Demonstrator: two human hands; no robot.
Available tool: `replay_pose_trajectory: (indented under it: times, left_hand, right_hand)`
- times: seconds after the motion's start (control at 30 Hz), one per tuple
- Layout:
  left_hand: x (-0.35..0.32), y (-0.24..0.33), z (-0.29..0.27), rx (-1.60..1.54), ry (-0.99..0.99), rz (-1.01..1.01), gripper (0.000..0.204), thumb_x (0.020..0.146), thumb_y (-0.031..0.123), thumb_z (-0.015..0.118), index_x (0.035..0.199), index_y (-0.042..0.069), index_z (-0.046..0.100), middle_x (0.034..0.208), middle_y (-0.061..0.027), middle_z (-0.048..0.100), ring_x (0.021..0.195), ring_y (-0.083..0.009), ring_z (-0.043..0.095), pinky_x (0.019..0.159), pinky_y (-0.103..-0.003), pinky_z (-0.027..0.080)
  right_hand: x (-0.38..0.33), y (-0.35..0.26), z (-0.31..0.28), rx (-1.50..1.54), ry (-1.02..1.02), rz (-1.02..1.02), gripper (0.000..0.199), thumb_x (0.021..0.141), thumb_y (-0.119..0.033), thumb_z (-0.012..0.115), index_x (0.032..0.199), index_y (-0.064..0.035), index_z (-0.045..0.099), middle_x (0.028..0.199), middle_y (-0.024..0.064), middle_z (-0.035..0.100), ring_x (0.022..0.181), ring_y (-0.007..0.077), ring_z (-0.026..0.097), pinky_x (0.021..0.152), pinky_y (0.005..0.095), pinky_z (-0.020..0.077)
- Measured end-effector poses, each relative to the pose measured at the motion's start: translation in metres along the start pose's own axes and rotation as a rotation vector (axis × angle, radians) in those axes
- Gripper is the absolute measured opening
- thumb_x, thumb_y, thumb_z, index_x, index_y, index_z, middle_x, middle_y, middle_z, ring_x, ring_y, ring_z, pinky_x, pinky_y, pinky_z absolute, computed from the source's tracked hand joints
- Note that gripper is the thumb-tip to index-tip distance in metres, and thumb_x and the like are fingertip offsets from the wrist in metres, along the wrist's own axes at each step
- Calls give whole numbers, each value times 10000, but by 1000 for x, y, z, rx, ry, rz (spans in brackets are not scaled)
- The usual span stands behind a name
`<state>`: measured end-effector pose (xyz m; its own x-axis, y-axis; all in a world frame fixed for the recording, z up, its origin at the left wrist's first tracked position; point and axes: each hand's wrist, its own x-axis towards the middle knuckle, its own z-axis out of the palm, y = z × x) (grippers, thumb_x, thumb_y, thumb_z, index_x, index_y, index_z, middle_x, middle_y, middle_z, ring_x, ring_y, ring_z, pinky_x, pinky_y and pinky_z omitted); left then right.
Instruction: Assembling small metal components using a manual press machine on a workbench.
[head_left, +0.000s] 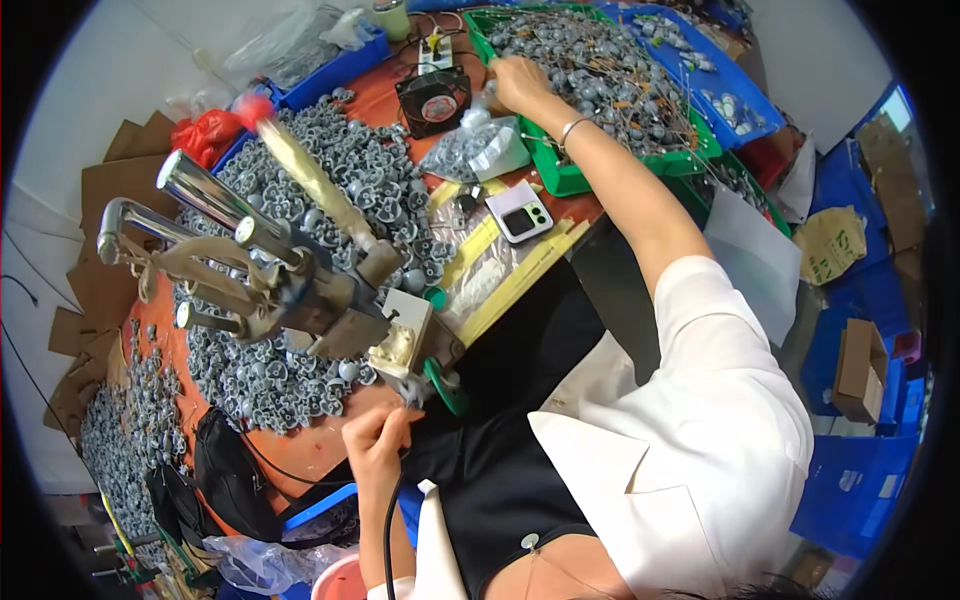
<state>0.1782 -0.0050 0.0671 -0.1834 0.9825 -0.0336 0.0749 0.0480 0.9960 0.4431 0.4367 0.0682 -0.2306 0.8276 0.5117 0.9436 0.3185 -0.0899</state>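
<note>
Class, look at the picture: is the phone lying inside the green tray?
No, the phone lies on the table beside the green tray, outside its rim.

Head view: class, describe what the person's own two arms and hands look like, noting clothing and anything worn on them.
The right arm has a short white sleeve and a bare forearm, with a thin silver-coloured bangle at the wrist behind the right hand. The left hand and forearm are bare, with no ring or watch visible. A thin black cable runs alongside the left forearm.
</note>
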Motion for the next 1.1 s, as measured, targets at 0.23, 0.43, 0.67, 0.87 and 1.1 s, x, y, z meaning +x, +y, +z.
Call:
replay_pose_trajectory:
  times: [0.23,0.43,0.67,0.87,1.1]
  left_hand:
    - [7,20,-153,-358,588,41,235,956,241,509,812,71,584,665,18,536,470,-35,406,419,-152,303]
    - [36,38,-401,1143,1357,378,292,862,191,635,1028,-49,620,934,-136,661,774,-236,636,717,-353,501]
    - [133,-48,-339,1078,643,199,358,825,230,667,1090,-9,635,1036,-168,666,964,-272,640,855,-355,475]
    - [176,-81,-312,942,560,10,375,751,262,730,1054,48,677,974,-154,684,884,-251,662,793,-341,495]
    - [152,-132,-353,594,379,6,418,797,-46,597,1209,12,546,906,-36,629,715,-91,569,613,-212,445]
  right_hand:
    - [29,1,47,-80,-129,41,224,818,-247,522,912,-149,701,874,176,653,840,362,648,754,463,512]
    - [44,21,5,1095,301,278,297,937,-270,549,965,16,623,948,102,682,833,169,670,592,263,531]
    - [-82,-37,-95,941,319,135,255,940,-231,552,920,2,652,882,45,663,734,96,600,673,240,473]
    - [-140,-61,-127,348,-160,-284,239,751,-145,710,865,45,620,770,105,578,700,220,568,659,311,451]
    - [-113,6,-64,316,-232,-133,268,798,-270,679,730,-25,592,700,151,609,666,331,590,624,423,457]
